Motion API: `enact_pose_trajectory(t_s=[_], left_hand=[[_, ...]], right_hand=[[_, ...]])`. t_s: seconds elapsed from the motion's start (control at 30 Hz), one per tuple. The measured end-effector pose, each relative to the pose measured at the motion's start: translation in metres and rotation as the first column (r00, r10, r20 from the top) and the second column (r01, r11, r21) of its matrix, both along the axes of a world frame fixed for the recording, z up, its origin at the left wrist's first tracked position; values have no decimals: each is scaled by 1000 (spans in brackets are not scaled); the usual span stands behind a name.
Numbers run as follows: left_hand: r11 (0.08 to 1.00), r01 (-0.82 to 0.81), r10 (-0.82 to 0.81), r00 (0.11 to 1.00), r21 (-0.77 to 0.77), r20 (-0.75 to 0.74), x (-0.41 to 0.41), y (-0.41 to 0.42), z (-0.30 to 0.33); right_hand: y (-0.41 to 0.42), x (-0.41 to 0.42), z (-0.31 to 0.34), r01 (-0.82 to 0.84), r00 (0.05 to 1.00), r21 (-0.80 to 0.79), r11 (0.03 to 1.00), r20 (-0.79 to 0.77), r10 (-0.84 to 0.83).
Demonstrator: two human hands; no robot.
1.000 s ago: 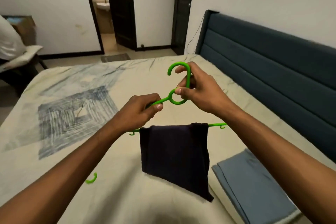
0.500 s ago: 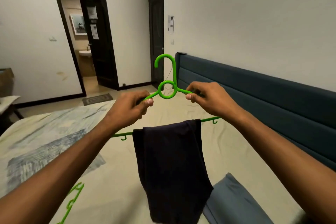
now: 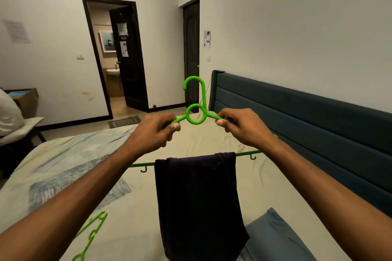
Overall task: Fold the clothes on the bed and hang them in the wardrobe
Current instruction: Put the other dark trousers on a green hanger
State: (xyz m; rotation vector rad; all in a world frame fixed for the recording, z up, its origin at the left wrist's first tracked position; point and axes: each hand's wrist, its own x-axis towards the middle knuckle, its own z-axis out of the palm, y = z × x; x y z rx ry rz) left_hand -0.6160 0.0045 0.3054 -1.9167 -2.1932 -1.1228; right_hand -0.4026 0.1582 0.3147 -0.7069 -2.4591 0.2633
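Above the bed (image 3: 197, 148), green hanger (image 3: 196, 115) held upright, left hand (image 3: 157, 133) and right hand (image 3: 244, 127) each clamped on a sloping arm, dark folded garment (image 3: 199, 203) draped over its bar, grey folded cloth (image 3: 275, 237) laid below.

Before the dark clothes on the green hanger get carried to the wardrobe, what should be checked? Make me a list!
1. Both hands hold the green hanger: ok. The left hand and the right hand each pinch a sloping arm beside the ring.
2. Dark garment draped over the bottom bar: ok, hanging roughly centred.
3. Hanger level: ok, only slightly tilted.
4. Hook upright and free: ok, nothing is caught on it.
5. Other items stay on the bed: ok. The folded blue cloth and the spare green hanger lie apart from the garment.
6. Wardrobe open and ready: cannot tell, it is not in view.
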Motion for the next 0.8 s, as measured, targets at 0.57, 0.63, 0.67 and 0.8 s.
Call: enact_pose_trajectory(t_s=[0.57,0.63,0.67,0.8], left_hand=[[989,-27,33,999,-144,42,1,2,-46],[987,-25,34,998,-160,49,-1,2,-49],[986,-25,35,998,-167,57,-2,2,-52],[979,-34,50,996,-200,75,-8,3,-58]], right_hand=[[-10,3,-56,10,998,-134,991,-52,-17],[-10,1,-60,13,999,-137,990,-44,-19],[-10,0,-62,12,999,-141,990,-37,-18],[-10,-5,-67,12,1000,-147,989,-23,-16]])
